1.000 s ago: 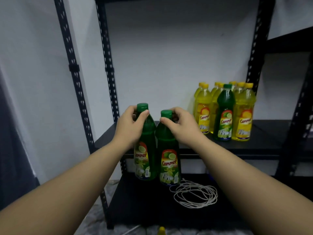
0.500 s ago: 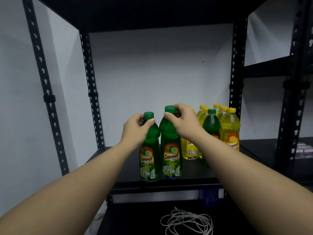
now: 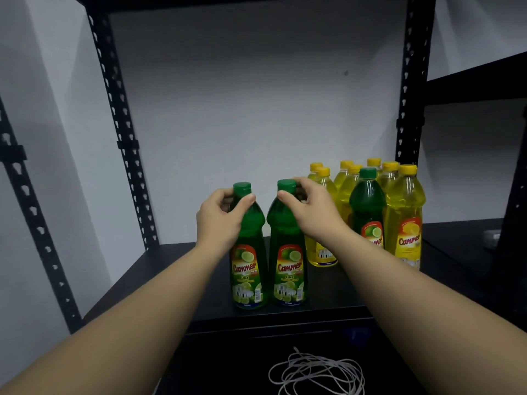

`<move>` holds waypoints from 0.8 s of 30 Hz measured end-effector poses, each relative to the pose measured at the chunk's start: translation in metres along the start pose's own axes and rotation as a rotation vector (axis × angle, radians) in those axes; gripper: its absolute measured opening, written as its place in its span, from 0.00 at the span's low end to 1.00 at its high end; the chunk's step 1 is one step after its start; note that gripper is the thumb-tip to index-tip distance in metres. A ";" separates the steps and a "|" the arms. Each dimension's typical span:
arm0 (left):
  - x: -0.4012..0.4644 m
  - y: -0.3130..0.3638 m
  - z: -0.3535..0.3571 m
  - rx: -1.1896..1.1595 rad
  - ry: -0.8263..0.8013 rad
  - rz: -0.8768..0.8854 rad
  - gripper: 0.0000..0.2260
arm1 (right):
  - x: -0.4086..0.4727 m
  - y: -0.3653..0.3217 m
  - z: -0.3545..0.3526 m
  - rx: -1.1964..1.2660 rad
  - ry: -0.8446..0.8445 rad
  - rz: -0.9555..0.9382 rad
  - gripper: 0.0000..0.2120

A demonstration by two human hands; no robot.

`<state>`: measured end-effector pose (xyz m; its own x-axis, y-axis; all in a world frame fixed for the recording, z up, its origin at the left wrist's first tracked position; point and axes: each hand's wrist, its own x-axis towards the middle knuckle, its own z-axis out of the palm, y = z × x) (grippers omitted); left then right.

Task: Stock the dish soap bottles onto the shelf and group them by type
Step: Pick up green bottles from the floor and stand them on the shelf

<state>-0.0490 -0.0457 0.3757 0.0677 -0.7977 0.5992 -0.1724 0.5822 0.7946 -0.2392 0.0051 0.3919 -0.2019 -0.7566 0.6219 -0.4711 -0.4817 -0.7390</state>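
Head view. Shelf (image 3: 171, 280), black: two green lime bottles standing upright side by side near its front edge. Left hand (image 3: 219, 220) is gripping the neck of the left green bottle (image 3: 248, 269); right hand (image 3: 310, 212) is gripping the neck of the right green bottle (image 3: 288, 266). Yellow bottles (image 3: 405, 218) and a third green bottle (image 3: 367, 206) are clustering toward the shelf's back right corner. White cord (image 3: 316, 374) is lying coiled on the lower shelf.

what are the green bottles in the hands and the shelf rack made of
Green bottles: probably clear or tinted plastic, glossy, with highlights on the shoulders, opaque green screw caps and printed labels. Shelf: looks like metal painted matte black; its uprights are punched with slotted holes. Left hand and right hand grip the necks.
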 end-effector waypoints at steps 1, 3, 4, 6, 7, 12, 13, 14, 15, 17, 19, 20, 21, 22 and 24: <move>0.000 -0.003 0.000 -0.006 0.002 0.001 0.14 | 0.000 0.001 0.002 0.014 -0.016 -0.003 0.13; -0.003 -0.012 -0.003 0.004 -0.009 -0.003 0.15 | -0.002 0.001 0.007 0.030 -0.040 -0.009 0.15; -0.005 -0.016 -0.006 0.006 -0.026 -0.014 0.16 | -0.003 0.002 0.009 0.026 -0.044 -0.012 0.15; -0.011 -0.024 -0.009 -0.021 -0.094 -0.048 0.20 | -0.007 0.004 0.012 0.001 -0.042 -0.019 0.16; -0.015 -0.027 -0.012 -0.041 -0.134 -0.053 0.23 | -0.009 0.007 0.013 -0.016 -0.035 -0.018 0.18; -0.039 -0.045 -0.024 -0.058 -0.287 -0.108 0.42 | -0.034 0.030 0.013 -0.027 -0.048 0.048 0.34; -0.045 -0.049 -0.026 -0.028 -0.295 -0.124 0.46 | -0.041 0.035 0.014 -0.004 -0.068 0.072 0.39; -0.050 -0.054 -0.027 -0.001 -0.303 -0.137 0.48 | -0.047 0.039 0.016 0.008 -0.079 0.092 0.42; -0.055 -0.058 -0.028 0.021 -0.310 -0.148 0.50 | -0.053 0.043 0.017 0.018 -0.079 0.107 0.45; -0.063 -0.066 -0.027 0.071 -0.330 -0.175 0.51 | -0.066 0.051 0.022 0.006 -0.072 0.149 0.47; -0.074 -0.075 -0.026 0.164 -0.381 -0.204 0.50 | -0.081 0.059 0.025 -0.041 -0.088 0.195 0.49; -0.080 -0.081 -0.025 0.201 -0.407 -0.217 0.49 | -0.088 0.065 0.026 -0.067 -0.100 0.207 0.51; -0.085 -0.087 -0.025 0.219 -0.424 -0.225 0.47 | -0.094 0.070 0.027 -0.093 -0.108 0.212 0.54; -0.089 -0.092 -0.025 0.224 -0.428 -0.231 0.45 | -0.097 0.073 0.026 -0.121 -0.112 0.220 0.55; -0.090 -0.100 -0.026 0.232 -0.416 -0.227 0.43 | -0.097 0.078 0.023 -0.140 -0.121 0.239 0.56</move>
<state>-0.0127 -0.0278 0.2446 -0.2594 -0.9219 0.2878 -0.4147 0.3755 0.8289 -0.2362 0.0307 0.2680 -0.2210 -0.8925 0.3931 -0.5385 -0.2243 -0.8122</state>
